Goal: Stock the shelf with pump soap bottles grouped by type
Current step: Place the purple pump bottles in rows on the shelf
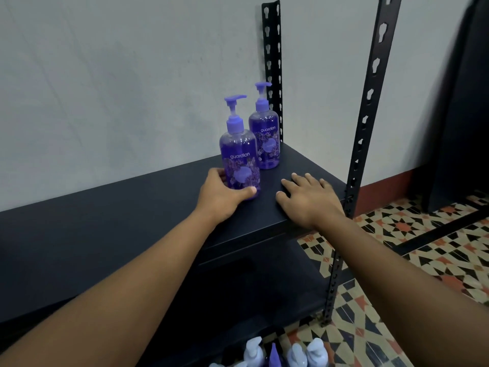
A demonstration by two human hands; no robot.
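Fingers of right hand spread flat on dark shelf near its right end, left hand curled round base of upright front purple bottle, second purple bottle just behind by back corner post, more pump tops at bottom edge.

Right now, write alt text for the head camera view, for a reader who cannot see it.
A person's left hand grips a purple pump soap bottle standing on a dark shelf, just in front of a matching second bottle by the wall. The right hand rests flat on the shelf beside them; more pump bottles show below.
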